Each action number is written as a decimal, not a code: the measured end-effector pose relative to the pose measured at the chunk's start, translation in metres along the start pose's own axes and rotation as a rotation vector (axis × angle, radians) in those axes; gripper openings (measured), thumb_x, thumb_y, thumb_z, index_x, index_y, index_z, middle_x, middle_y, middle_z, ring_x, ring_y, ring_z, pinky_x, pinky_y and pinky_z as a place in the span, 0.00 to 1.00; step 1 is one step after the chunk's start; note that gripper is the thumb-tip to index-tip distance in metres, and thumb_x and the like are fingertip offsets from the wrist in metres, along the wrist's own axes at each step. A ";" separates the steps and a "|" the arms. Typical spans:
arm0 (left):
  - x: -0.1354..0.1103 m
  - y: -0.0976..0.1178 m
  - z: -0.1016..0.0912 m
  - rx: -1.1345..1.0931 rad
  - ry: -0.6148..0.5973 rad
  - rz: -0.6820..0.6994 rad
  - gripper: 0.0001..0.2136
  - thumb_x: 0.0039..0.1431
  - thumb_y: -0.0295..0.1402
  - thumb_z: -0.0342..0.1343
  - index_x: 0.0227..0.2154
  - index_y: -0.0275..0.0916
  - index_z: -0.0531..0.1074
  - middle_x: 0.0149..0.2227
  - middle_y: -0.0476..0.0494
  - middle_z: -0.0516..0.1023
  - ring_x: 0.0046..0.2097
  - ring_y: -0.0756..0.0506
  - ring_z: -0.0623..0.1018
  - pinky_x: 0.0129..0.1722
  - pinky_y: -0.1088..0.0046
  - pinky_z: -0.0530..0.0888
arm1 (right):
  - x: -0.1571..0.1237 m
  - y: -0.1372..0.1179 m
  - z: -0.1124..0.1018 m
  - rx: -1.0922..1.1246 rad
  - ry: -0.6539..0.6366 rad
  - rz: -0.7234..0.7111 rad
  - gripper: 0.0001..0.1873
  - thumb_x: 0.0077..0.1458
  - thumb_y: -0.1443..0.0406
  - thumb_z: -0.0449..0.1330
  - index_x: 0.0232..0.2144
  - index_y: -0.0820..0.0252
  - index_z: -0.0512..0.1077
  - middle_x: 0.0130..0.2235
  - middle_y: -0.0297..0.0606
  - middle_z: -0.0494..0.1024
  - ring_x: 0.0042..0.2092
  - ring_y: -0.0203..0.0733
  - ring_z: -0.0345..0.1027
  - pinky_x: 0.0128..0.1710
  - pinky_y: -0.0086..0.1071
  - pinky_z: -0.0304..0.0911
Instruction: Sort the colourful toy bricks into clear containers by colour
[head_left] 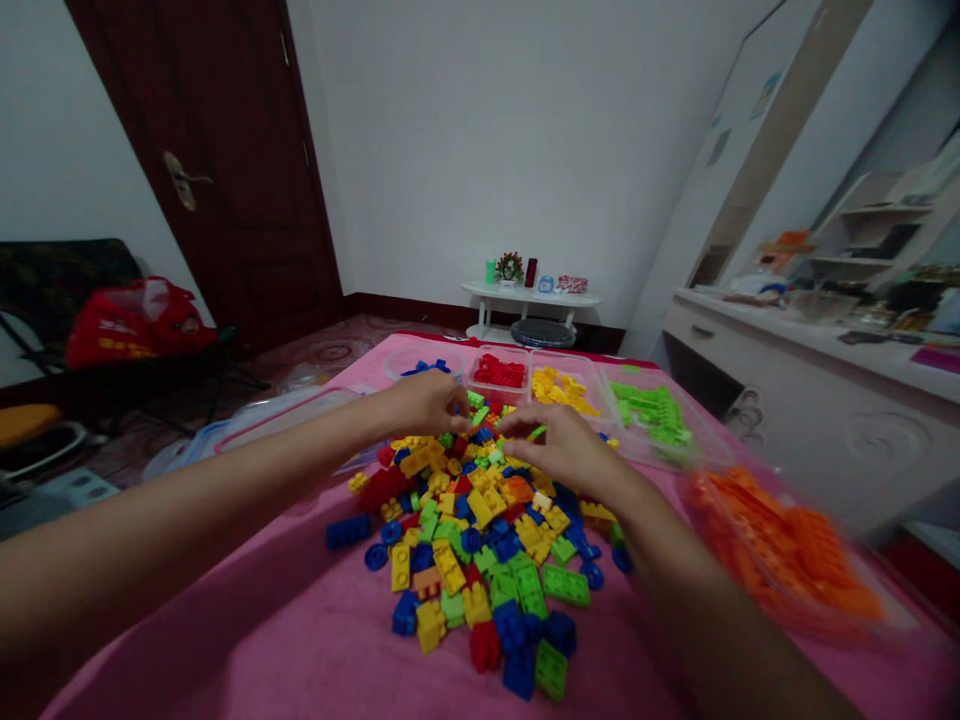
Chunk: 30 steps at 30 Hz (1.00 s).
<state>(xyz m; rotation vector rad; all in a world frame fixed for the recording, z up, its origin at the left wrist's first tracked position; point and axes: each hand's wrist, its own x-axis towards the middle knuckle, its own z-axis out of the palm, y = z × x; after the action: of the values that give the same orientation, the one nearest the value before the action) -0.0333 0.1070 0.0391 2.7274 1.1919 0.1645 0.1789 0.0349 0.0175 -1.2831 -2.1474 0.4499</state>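
A heap of mixed toy building bricks [487, 500] in yellow, green, blue and red lies on a pink cloth [300, 600]. My left hand [431, 402] reaches over the far left side of the heap, its fingers curved downward and apart, close to some green bricks [478, 402]. Across from it, my right hand [559, 445] is over the far right side, thumb and fingers pointing left. A green brick [537, 433] shows between that thumb and the fingers and appears gripped there. The palms hide part of the pile.
Behind the heap stand clear boxes of red bricks [499, 372], yellow bricks [562, 388] and green bricks [652, 408]. Blue bricks [427, 367] lie far left. A blurred box of orange bricks [787, 545] is at right. Clear lids [292, 415] lie left.
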 end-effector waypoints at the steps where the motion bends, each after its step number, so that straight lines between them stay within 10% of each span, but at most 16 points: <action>1: -0.015 -0.003 -0.001 0.060 -0.046 -0.016 0.18 0.48 0.45 0.57 0.39 0.41 0.77 0.34 0.43 0.78 0.35 0.45 0.75 0.34 0.74 0.66 | -0.001 -0.006 0.005 0.005 -0.077 -0.055 0.13 0.47 0.66 0.61 0.39 0.56 0.77 0.40 0.36 0.79 0.41 0.40 0.71 0.42 0.33 0.63; 6: -0.055 -0.013 0.013 0.147 -0.140 -0.004 0.29 0.42 0.41 0.61 0.51 0.42 0.69 0.45 0.38 0.75 0.43 0.41 0.74 0.39 0.72 0.67 | -0.005 -0.020 0.028 -0.052 -0.338 -0.236 0.25 0.41 0.62 0.68 0.45 0.54 0.74 0.48 0.39 0.74 0.49 0.45 0.65 0.50 0.36 0.58; 14: -0.018 0.006 0.007 -0.055 0.040 0.013 0.07 0.41 0.25 0.53 0.24 0.35 0.76 0.21 0.47 0.73 0.24 0.50 0.68 0.25 0.76 0.60 | -0.005 -0.004 0.016 -0.137 -0.332 -0.012 0.07 0.42 0.69 0.64 0.28 0.58 0.78 0.35 0.36 0.77 0.39 0.40 0.69 0.42 0.31 0.61; 20: 0.034 0.055 -0.031 -0.742 0.198 0.107 0.07 0.46 0.26 0.55 0.28 0.32 0.76 0.24 0.47 0.74 0.24 0.53 0.70 0.25 0.78 0.65 | 0.000 -0.010 0.020 0.104 -0.048 0.053 0.10 0.45 0.66 0.62 0.34 0.59 0.77 0.39 0.40 0.77 0.41 0.42 0.69 0.45 0.35 0.62; 26: 0.062 0.123 -0.083 -1.219 0.356 0.282 0.13 0.53 0.25 0.55 0.42 0.29 0.72 0.36 0.38 0.77 0.32 0.52 0.75 0.36 0.74 0.72 | -0.001 -0.027 0.057 0.630 -0.259 0.108 0.24 0.41 0.72 0.60 0.44 0.59 0.72 0.37 0.35 0.77 0.37 0.38 0.70 0.33 0.29 0.65; 30: 0.068 0.151 -0.101 -1.277 0.327 0.436 0.19 0.56 0.25 0.53 0.50 0.23 0.67 0.44 0.31 0.75 0.33 0.53 0.74 0.37 0.73 0.72 | -0.005 -0.032 0.068 0.600 -0.257 0.074 0.22 0.38 0.75 0.59 0.40 0.60 0.73 0.37 0.34 0.77 0.35 0.37 0.69 0.29 0.26 0.63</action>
<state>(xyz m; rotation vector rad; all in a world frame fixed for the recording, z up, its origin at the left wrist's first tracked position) 0.1049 0.0661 0.1695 1.7343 0.2458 1.0281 0.1157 0.0157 -0.0180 -0.9959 -1.9349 1.2375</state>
